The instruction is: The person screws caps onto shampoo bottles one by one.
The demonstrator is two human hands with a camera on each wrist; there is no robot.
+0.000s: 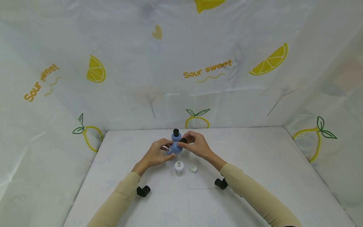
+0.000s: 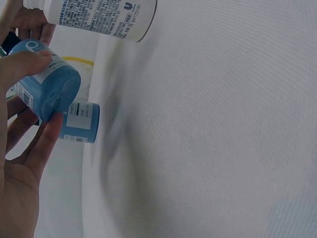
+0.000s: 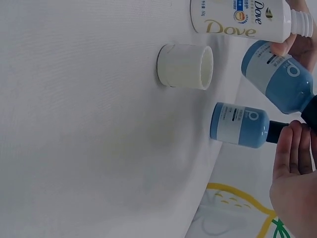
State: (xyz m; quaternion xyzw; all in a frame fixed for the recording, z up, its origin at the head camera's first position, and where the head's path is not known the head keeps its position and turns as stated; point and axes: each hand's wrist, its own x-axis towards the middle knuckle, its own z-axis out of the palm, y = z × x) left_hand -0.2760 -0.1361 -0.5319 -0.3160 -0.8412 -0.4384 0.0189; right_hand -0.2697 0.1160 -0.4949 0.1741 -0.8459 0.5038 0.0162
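My left hand (image 1: 157, 153) grips a blue bottle (image 1: 175, 148) by its body, thumb on one side and fingers on the other. The bottle leans toward the right, off the table. At its black cap (image 1: 183, 140), my right hand (image 1: 199, 146) pinches with thumb and fingers. A second blue bottle (image 3: 240, 125) with a black cap stands upright just behind. Nearer to me is a white Dove bottle (image 1: 179, 170), upright, its neck uncapped. Its label shows in the right wrist view. Beside it on the right lies a white cap (image 3: 181, 67), hollow side up.
All of this is on a white-covered table (image 1: 255, 164). A pale sheet with lemon prints (image 1: 170, 94) hangs behind and along both sides. Black angular pieces (image 1: 143, 191) sit at both forearms, near the sleeves.
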